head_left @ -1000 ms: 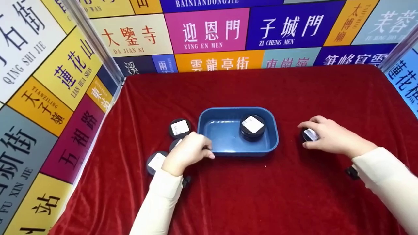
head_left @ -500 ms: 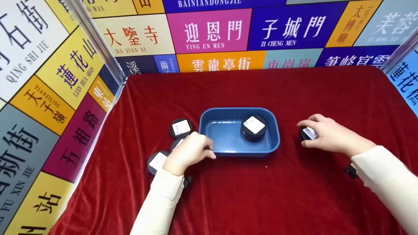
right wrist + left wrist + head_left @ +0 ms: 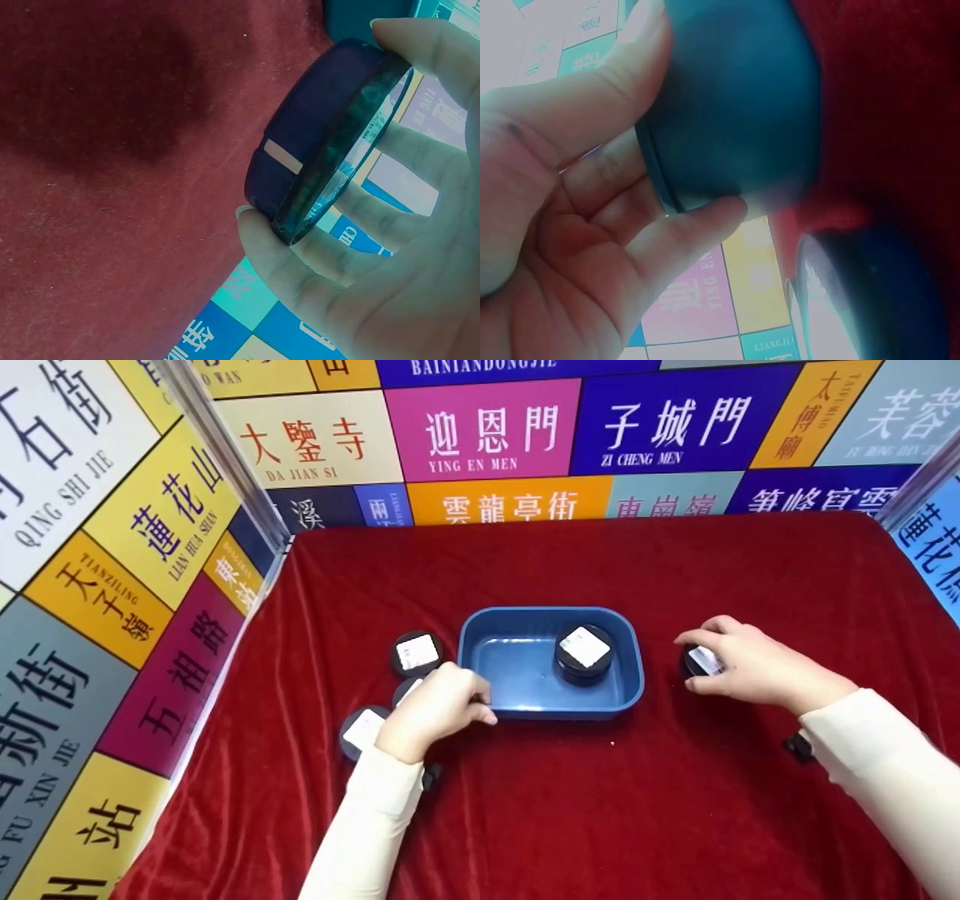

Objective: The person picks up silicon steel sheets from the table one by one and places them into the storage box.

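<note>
A blue rectangular plastic bin [image 3: 517,712] stands on the red cloth. My left hand [image 3: 439,701] grips it at the front left corner, thumb and fingers against the outer wall in the left wrist view. Inside the bin, at the right, sits a black round jar [image 3: 583,656] with a white label on top. To the right of the bin, my right hand [image 3: 754,664] pinches another black round jar [image 3: 315,135] between thumb and fingertips. The right wrist view shows this jar's side, with a small pale strip on it.
Left of the bin lie more round jars with white labels: one at the back [image 3: 416,654], one nearer the front [image 3: 365,733], and one partly hidden [image 3: 405,690] behind the left hand. Sign-printed panels [image 3: 480,431] rise behind the red cloth [image 3: 600,810].
My right hand and its jar have shifted slightly left, towards the bin. The left hand keeps its place at the bin's corner.
</note>
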The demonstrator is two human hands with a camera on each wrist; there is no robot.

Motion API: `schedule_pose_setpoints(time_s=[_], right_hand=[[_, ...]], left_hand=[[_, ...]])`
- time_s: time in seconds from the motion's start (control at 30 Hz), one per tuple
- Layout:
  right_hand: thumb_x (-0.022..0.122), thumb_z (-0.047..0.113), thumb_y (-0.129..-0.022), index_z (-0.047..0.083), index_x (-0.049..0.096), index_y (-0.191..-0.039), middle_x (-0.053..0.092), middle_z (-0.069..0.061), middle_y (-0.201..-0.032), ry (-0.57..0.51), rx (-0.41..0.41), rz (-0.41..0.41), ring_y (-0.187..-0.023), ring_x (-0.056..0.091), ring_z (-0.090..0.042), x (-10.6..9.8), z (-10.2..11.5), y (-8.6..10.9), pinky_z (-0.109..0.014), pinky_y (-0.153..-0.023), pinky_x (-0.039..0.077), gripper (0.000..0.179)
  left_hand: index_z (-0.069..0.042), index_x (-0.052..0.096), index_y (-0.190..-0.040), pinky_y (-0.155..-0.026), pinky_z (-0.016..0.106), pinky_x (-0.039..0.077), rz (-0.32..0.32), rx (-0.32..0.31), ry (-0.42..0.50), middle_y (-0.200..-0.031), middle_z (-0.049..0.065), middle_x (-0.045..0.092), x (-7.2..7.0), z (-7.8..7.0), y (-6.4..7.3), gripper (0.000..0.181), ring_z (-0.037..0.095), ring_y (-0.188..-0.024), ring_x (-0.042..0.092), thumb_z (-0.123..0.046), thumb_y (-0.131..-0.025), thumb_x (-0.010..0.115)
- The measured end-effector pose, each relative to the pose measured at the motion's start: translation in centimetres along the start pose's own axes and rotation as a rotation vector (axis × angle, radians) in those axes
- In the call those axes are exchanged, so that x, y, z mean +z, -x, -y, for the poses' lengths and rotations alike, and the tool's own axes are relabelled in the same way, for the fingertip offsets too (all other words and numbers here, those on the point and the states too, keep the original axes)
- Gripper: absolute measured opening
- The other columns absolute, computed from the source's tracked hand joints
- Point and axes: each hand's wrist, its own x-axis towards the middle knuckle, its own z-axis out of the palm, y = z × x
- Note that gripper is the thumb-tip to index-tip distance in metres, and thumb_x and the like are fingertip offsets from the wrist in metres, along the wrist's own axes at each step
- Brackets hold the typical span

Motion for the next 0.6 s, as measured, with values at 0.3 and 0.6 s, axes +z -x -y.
schedule_pose_setpoints(time_s=[0.3, 0.6], right_hand=[[0.075, 0.029, -0.085, 0.014, 0.061, -0.136, 0.051, -0.021, -0.13, -0.014, -0.003, -0.002, -0.106, 0.054, -0.037, -0.16, 0.64, -0.47, -0.049, -0.083, 0.051, 0.055], [0.075, 0.03, -0.086, 0.016, 0.061, -0.136, 0.052, -0.02, -0.129, -0.007, -0.017, -0.006, -0.105, 0.054, -0.037, -0.35, 0.91, -0.91, -0.048, -0.083, 0.051, 0.054]], left_hand=[[-0.015, 0.072, -0.071, -0.059, 0.032, 0.05, -0.001, 0.01, -0.001, -0.064, -0.003, 0.066, -0.04, 0.02, -0.06, 0.019, 0.012, -0.062, 0.056, -0.028, -0.078, 0.086], [-0.015, 0.073, -0.073, -0.06, 0.032, 0.051, -0.005, 0.011, 0.002, -0.065, -0.003, 0.067, -0.03, -0.02, 0.02, 0.019, 0.013, -0.062, 0.057, -0.028, -0.078, 0.086]])
